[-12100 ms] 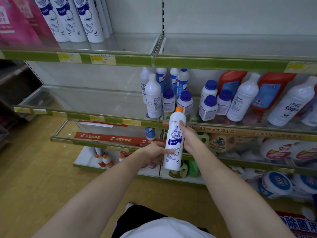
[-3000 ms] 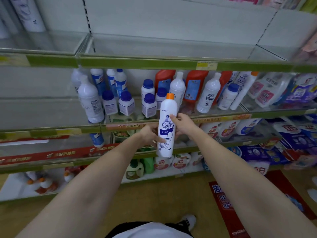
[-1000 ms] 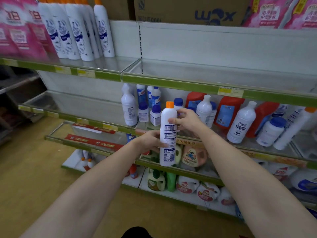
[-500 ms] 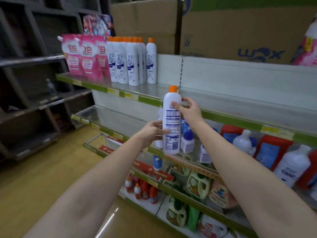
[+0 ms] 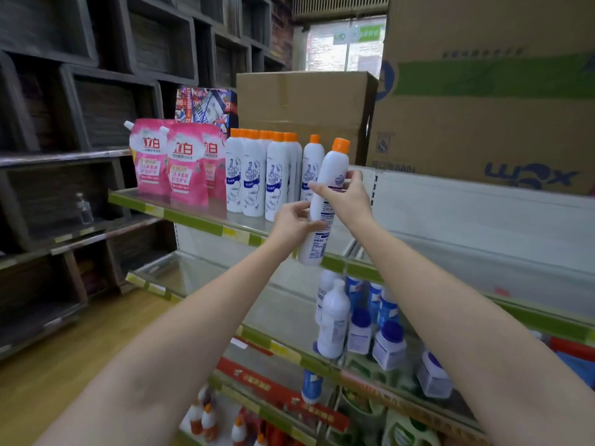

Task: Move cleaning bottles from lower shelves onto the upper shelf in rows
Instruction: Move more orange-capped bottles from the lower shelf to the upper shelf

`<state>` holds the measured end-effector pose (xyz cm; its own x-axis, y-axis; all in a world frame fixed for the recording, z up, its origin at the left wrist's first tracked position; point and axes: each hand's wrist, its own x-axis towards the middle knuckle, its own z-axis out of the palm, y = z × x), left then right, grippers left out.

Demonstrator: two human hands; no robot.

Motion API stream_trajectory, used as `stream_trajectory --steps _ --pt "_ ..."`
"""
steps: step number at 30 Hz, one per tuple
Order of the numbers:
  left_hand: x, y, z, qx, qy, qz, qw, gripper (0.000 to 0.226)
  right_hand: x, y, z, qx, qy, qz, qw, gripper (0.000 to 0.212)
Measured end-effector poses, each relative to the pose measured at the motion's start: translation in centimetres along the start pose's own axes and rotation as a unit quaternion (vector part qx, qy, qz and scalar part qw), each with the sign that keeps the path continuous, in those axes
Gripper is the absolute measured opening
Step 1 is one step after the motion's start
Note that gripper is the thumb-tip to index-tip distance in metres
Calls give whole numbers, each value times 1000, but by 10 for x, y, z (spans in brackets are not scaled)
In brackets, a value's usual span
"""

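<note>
— While both hands grip it, where is the white orange-capped plastic bottle [image 5: 324, 201]?

— Tilted, just off the green-edged upper shelf [image 5: 193, 220]; left hand [image 5: 294, 222] low, right hand [image 5: 346, 197] higher. A standing row of matching bottles [image 5: 267, 178] looks done.

— What's left?

— Similar small bottles [image 5: 222, 420] at bottom, blurred, uncountable.

Three pink stand-up refill pouches [image 5: 167, 162], at least six white orange-capped cleaner bottles on the upper shelf [image 5: 254, 185], one more held [image 5: 325, 204], and two brown cardboard boxes [image 5: 306, 104].
</note>
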<state>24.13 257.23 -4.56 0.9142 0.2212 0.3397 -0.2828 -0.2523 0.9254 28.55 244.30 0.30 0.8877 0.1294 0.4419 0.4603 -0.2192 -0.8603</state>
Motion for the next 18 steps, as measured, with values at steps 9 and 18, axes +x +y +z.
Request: stream_trajectory --steps 9,18 --pt "81 -22 -27 187 67 83 977 39 72 -2 64 -10 88 61 994 50" --pt "142 -60 -32 200 34 45 978 37 127 35 83 16 29 60 998 43"
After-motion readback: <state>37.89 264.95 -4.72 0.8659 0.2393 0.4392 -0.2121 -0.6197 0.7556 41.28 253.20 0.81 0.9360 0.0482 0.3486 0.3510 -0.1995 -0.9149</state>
